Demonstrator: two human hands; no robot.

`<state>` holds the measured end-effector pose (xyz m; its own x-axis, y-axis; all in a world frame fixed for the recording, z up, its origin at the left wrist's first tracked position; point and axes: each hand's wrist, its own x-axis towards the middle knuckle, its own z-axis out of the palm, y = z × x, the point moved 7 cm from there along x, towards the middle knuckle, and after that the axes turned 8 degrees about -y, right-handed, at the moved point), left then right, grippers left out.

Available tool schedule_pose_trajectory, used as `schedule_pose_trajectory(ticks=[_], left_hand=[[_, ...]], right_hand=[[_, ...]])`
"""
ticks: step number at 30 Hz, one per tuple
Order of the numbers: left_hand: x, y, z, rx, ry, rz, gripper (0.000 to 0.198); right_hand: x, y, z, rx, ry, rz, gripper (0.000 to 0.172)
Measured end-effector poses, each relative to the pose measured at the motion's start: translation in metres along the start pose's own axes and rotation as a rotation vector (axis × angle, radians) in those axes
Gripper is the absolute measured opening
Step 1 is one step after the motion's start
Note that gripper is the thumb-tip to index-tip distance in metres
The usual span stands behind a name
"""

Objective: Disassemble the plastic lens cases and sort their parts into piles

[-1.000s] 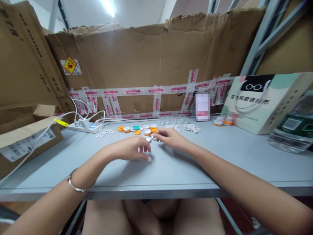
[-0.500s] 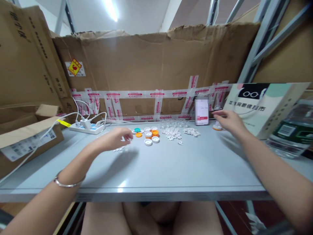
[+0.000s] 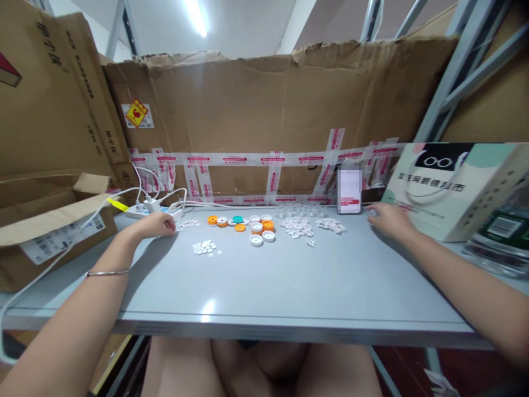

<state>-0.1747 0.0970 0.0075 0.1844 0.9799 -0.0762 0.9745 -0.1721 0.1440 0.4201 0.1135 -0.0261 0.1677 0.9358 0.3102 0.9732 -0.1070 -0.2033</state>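
Observation:
My left hand (image 3: 159,224) is at the left by the power strip, fingers curled together at the edge of a scatter of small white discs (image 3: 190,223); anything in the fingertips is too small to make out. Just right of the phone (image 3: 349,190), my right hand (image 3: 384,218) rests low over the table with bent fingers, and what they close on is hidden. Between the hands are orange and white round caps (image 3: 257,227), a teal one (image 3: 237,219), small white parts (image 3: 296,226) and clear cups (image 3: 295,210). More white discs (image 3: 204,247) lie nearer the front.
A white power strip (image 3: 173,214) with cables stands behind my left hand, beside an open cardboard box (image 3: 49,231). On the right are a paper bag (image 3: 438,193) and a large water bottle (image 3: 502,231). Taped cardboard (image 3: 256,110) closes off the back.
My left hand has moved left, uncovering orange and white caps and the front white discs. My right hand has lowered beside the phone; the orange and white item under it no longer shows.

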Motion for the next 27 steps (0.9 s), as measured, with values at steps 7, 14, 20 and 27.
schedule_pose_trajectory(ticks=[7, 14, 20, 27], left_hand=[[0.013, 0.019, 0.005, -0.028, 0.062, 0.095, 0.022], [0.024, 0.028, 0.01, -0.015, 0.077, 0.161, 0.014], [0.017, 0.032, 0.003, -0.023, 0.165, 0.207, 0.021], [-0.015, 0.093, -0.025, -0.081, 0.468, 0.392, 0.031]], right_hand=[[0.002, -0.001, -0.007, -0.055, 0.029, -0.021, 0.025], [0.004, 0.002, -0.009, -0.061, 0.013, 0.02, 0.019], [-0.004, -0.011, -0.012, 0.028, -0.117, -0.06, 0.007], [-0.089, -0.087, -0.022, 0.331, -0.386, -0.326, 0.016]])
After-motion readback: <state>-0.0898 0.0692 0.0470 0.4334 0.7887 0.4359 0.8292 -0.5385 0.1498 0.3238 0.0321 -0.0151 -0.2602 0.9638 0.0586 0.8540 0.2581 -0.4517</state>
